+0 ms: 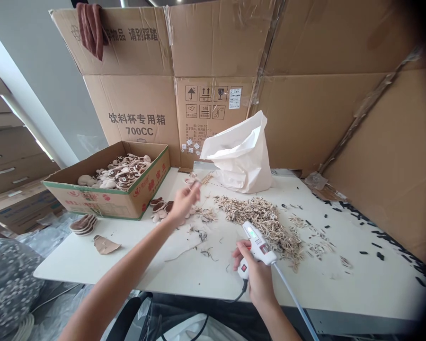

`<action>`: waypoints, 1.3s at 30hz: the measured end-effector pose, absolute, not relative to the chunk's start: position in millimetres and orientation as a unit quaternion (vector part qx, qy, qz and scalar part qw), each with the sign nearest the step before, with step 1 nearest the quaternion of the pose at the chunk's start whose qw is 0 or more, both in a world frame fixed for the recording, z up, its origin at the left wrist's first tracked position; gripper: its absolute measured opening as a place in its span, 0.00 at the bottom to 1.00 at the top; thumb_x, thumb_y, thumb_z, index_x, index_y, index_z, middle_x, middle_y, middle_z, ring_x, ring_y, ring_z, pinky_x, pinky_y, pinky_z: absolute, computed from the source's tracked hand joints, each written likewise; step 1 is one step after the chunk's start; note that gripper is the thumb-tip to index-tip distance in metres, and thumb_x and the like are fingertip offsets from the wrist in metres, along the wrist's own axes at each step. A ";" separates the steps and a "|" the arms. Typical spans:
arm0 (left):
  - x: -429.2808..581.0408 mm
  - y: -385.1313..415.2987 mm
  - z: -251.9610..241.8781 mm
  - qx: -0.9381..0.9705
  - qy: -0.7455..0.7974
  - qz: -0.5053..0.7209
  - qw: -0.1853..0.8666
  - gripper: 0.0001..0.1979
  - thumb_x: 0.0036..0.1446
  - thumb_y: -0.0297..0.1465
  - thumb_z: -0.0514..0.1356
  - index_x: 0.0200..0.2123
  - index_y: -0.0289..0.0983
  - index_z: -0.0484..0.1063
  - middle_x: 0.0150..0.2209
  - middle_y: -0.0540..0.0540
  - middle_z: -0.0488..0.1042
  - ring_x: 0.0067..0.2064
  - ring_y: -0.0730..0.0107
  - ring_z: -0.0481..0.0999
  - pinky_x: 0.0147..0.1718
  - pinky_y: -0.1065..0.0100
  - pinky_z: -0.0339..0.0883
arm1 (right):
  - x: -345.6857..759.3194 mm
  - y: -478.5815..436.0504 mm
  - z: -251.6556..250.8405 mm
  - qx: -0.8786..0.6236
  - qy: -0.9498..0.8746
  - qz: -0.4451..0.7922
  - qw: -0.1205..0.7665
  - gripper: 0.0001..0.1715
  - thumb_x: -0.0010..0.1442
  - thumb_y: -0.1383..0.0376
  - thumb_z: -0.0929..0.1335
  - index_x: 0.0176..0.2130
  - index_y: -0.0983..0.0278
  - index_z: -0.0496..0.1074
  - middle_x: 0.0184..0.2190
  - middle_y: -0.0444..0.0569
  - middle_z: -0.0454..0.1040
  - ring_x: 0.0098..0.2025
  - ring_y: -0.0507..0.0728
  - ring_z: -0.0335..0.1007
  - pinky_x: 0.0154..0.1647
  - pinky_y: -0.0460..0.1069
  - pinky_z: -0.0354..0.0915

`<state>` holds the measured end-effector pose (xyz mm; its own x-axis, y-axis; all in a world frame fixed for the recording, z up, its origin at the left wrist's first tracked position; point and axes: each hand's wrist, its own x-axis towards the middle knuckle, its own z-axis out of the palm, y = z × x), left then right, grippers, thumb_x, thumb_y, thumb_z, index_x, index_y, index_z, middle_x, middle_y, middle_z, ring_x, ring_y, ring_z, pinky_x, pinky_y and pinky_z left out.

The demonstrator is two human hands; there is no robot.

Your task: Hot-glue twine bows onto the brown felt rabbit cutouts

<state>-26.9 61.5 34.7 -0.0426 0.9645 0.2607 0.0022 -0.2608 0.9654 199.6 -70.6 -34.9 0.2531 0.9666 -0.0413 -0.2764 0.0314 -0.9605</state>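
Observation:
My right hand (253, 272) is wrapped round the handle of a white hot glue gun (257, 244), its nozzle end pointing away and a glue stick (294, 296) trailing from its back. A small light glows on its side. My left hand (186, 201) reaches forward above the table, its fingers blurred by motion, so I cannot make out whether they hold anything. Right by its fingertips is a small pale felt-like piece (190, 179). Below it lie several brown and cream pieces (159, 206). Between both hands and the back sits a pile of short beige cord pieces (257, 215).
At the left stands an open cardboard box (99, 201) filled with brown and cream pieces. A stack of them (83, 224) and a cardboard scrap (105, 245) lie in front. A white bag (244, 166) stands at the back; black bits (379, 256) lie scattered right. Cardboard walls (216, 42) surround the table.

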 end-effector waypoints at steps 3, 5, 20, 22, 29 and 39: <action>-73.0 86.0 74.1 0.465 0.409 0.690 0.375 0.28 0.62 0.58 0.60 0.36 0.36 0.72 0.26 0.50 0.69 0.22 0.77 0.60 0.21 0.72 0.51 | 200.9 -69.6 -38.4 -0.481 -0.365 0.497 0.623 0.20 0.56 0.51 0.79 0.36 0.62 0.74 0.24 0.44 0.77 0.19 0.52 0.68 0.23 0.48 0.63; -96.8 95.7 85.0 0.434 0.398 0.707 0.391 0.29 0.62 0.59 0.58 0.39 0.36 0.71 0.26 0.50 0.68 0.21 0.77 0.60 0.20 0.72 0.51 | 201.1 -69.2 -39.6 -0.480 -0.364 0.501 0.621 0.21 0.56 0.51 0.79 0.36 0.62 0.74 0.24 0.44 0.77 0.19 0.52 0.68 0.23 0.48 0.64; -128.9 95.0 -5.5 0.663 0.645 0.378 0.050 0.12 0.66 0.38 0.55 0.37 0.39 0.74 0.39 0.44 0.80 0.37 0.62 0.76 0.38 0.64 0.65 | 201.1 -71.6 -35.0 -0.489 -0.369 0.498 0.614 0.20 0.56 0.51 0.79 0.36 0.62 0.74 0.25 0.45 0.77 0.18 0.51 0.68 0.21 0.47 0.62; -134.2 95.5 -11.0 0.677 0.644 0.353 0.041 0.12 0.66 0.37 0.54 0.37 0.39 0.75 0.41 0.42 0.80 0.42 0.58 0.77 0.41 0.62 0.66 | 200.9 -71.0 -36.0 -0.489 -0.369 0.497 0.615 0.21 0.55 0.51 0.79 0.35 0.62 0.74 0.24 0.44 0.77 0.18 0.51 0.68 0.21 0.46 0.61; -124.2 90.6 -20.9 0.789 0.546 0.275 0.057 0.16 0.57 0.29 0.58 0.49 0.40 0.74 0.50 0.42 0.78 0.53 0.53 0.74 0.52 0.57 0.66 | 200.5 -69.5 -38.0 -0.482 -0.367 0.502 0.617 0.21 0.56 0.51 0.78 0.36 0.63 0.74 0.24 0.44 0.77 0.17 0.51 0.67 0.20 0.46 0.60; -112.7 85.3 -19.5 0.822 0.518 0.226 0.076 0.17 0.55 0.28 0.60 0.49 0.42 0.72 0.48 0.44 0.77 0.49 0.53 0.74 0.47 0.58 0.65 | 200.1 -70.1 -36.9 -0.488 -0.367 0.496 0.618 0.21 0.56 0.50 0.78 0.36 0.63 0.74 0.23 0.45 0.77 0.17 0.51 0.67 0.20 0.46 0.59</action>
<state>-112.7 85.3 -19.5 0.3614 0.8855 0.2919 0.8167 -0.4517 0.3591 200.1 -70.1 -36.9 0.2394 0.9704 -0.0310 -0.2548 0.0320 -0.9665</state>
